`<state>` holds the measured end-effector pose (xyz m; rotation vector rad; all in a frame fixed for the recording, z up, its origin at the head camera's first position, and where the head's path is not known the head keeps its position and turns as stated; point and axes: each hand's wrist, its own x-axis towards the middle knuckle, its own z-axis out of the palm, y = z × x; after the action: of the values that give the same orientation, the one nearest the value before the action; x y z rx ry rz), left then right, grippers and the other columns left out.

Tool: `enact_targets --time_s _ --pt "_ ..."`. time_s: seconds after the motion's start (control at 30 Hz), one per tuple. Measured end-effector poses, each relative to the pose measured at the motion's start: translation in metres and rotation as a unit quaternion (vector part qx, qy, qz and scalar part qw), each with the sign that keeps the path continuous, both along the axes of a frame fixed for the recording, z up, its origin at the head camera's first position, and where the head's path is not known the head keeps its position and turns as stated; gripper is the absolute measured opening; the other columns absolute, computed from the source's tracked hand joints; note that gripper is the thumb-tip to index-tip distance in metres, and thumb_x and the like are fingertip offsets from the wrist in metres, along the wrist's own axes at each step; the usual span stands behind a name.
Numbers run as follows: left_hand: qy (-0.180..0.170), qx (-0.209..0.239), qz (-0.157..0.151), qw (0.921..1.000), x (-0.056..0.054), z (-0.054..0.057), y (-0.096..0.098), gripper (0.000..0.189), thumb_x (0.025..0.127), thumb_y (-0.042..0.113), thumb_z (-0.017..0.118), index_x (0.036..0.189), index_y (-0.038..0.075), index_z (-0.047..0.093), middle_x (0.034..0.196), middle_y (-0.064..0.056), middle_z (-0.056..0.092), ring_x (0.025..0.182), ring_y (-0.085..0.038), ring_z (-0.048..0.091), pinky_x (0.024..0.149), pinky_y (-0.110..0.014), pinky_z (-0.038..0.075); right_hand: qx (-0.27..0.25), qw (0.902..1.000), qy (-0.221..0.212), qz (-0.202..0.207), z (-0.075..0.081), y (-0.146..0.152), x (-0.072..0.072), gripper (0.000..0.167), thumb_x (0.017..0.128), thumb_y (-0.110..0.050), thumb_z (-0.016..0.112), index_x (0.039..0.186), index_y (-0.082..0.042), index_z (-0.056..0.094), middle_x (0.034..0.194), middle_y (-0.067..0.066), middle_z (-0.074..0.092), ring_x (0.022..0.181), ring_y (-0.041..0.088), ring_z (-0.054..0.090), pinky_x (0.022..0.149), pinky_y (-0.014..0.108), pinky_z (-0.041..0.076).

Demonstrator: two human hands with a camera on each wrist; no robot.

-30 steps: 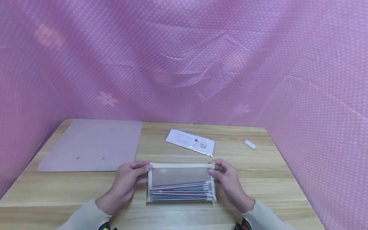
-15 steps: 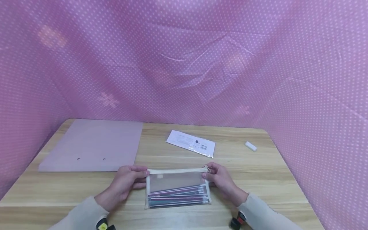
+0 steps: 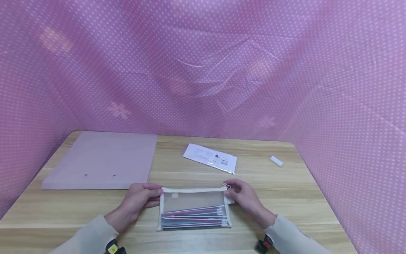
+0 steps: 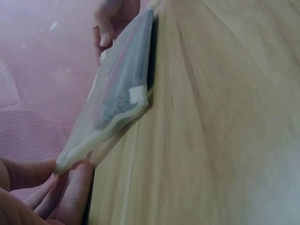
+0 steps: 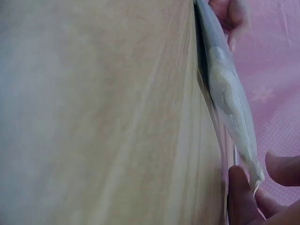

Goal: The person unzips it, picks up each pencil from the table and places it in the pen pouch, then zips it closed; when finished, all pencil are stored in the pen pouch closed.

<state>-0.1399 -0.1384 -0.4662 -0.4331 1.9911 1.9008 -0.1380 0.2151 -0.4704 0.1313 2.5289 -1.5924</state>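
A see-through mesh pencil case (image 3: 190, 199) with cream edging lies in front of me at the middle of the table. Several striped pencils (image 3: 193, 218) lie along its lower half. My left hand (image 3: 136, 199) pinches its upper left corner between thumb and fingers, also seen in the left wrist view. At the upper right corner, beside the zipper pull (image 3: 226, 186), my right hand (image 3: 245, 199) holds the case with thumb in front and fingers behind. In the right wrist view that thumb (image 5: 283, 169) sits slightly off the case's edge. A small white tag (image 3: 231, 201) shows below this hand.
A pale pink folder (image 3: 104, 158) with two holes lies at the left of the wooden table (image 3: 301, 197). A flat white packet (image 3: 210, 157) lies beyond the case. A small white block (image 3: 276, 161) is at the back right. Pink dotted cloth (image 3: 203, 70) surrounds the table.
Both hands have brought the pencil case a little nearer to me and to the left. In the last half second it has shifted only slightly, and the white tag has come into view.
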Motion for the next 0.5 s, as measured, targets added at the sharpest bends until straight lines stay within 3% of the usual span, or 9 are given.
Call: enact_targets --time_s 0.17,0.33,0.5 --pt "0.009 -0.011 0.007 0.9999 0.001 0.002 0.0 0.035 0.091 0.003 0.07 0.123 -0.009 0.064 0.105 -0.02 0.076 0.086 -0.021 0.076 0.08 -0.036 0.064 -0.006 0.9999 0.01 -0.008 0.002 0.005 0.001 0.037 0.086 -0.007 0.075 0.123 -0.007 0.07 0.114 0.01 0.075 0.101 0.017 0.069 0.081 0.019 0.055" --pt "0.017 -0.009 0.015 0.9997 0.003 0.002 0.0 0.036 0.089 0.002 0.072 0.121 -0.01 0.064 0.095 -0.013 0.078 0.081 -0.018 0.075 0.076 -0.033 0.064 -0.047 0.9986 0.0 -0.024 0.003 0.012 0.002 0.037 0.09 -0.004 0.07 0.126 -0.002 0.065 0.123 0.015 0.071 0.107 0.018 0.067 0.087 0.018 0.055" --pt "0.019 0.007 0.02 0.9996 0.002 0.0 0.002 0.035 0.087 0.001 0.073 0.118 -0.011 0.064 0.09 -0.011 0.078 0.079 -0.018 0.075 0.075 -0.033 0.064 -0.063 0.9971 0.003 -0.042 0.005 0.017 0.003 0.034 0.092 -0.006 0.067 0.125 0.0 0.064 0.122 0.017 0.071 0.103 0.013 0.066 0.087 0.018 0.053"
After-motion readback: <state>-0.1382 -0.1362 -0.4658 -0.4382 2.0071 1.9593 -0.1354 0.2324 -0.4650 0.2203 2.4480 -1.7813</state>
